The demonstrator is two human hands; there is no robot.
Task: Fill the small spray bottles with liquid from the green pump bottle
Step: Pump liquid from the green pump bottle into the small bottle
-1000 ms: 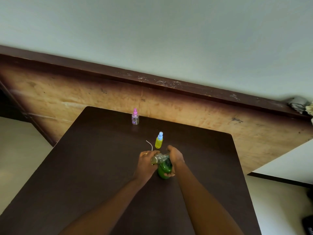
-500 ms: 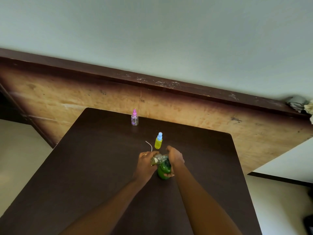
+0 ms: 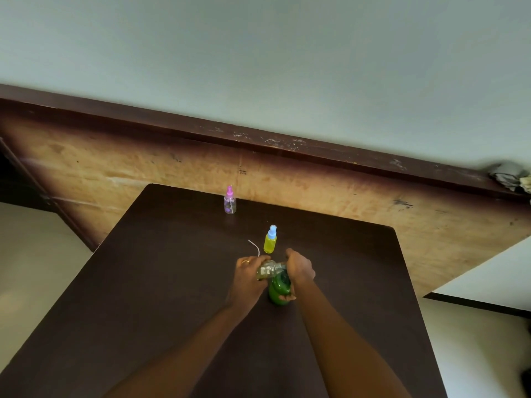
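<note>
The green pump bottle (image 3: 278, 288) stands on the dark table (image 3: 161, 282). My right hand (image 3: 298, 268) grips it from above, fingers over its top. My left hand (image 3: 247, 275) holds a small clear spray bottle (image 3: 267, 270), tilted on its side with its mouth against the green bottle's top. A yellow-filled spray bottle with a blue cap (image 3: 270, 240) stands just behind my hands. A clear spray bottle with a pink cap (image 3: 230, 201) stands near the table's far edge.
A thin white dip tube (image 3: 254, 246) lies on the table left of the yellow bottle. A wooden board (image 3: 316, 191) runs behind the table under a dark rail. Crumpled cloth (image 3: 507, 175) sits on the rail at far right.
Both hands stay at the green bottle and the small clear bottle; only a slight shift of the view. The other bottles have not moved.
</note>
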